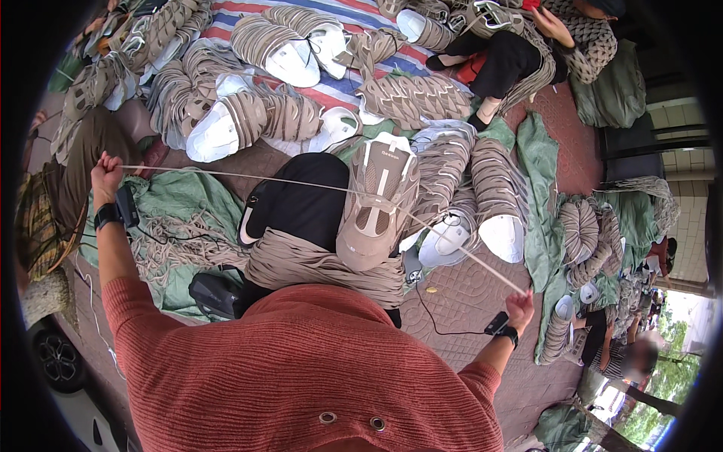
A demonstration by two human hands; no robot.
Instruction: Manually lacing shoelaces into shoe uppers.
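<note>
A beige shoe upper point(358, 245) with white trim rests on my lap, toe toward me. One long beige shoelace point(256, 178) runs across its lower eyelets, drawn out wide to both sides. My left hand point(107, 175), far out to the left, is closed on one end. My right hand point(519, 307), low on the right, is closed around the other end. Both stretches of lace look taut. Across my thighs, under the upper, lies a thick bundle of beige laces point(316, 270). My fingers partly hide the lace ends.
Loose laces point(181, 245) lie heaped on a green sheet point(192, 192) at left. Stacks of nested beige uppers point(440, 166) stand ahead and right, some on a striped tarp point(354, 15). A co-worker's dark-trousered leg point(504, 68) is at far right. A car wheel point(59, 358) shows lower left.
</note>
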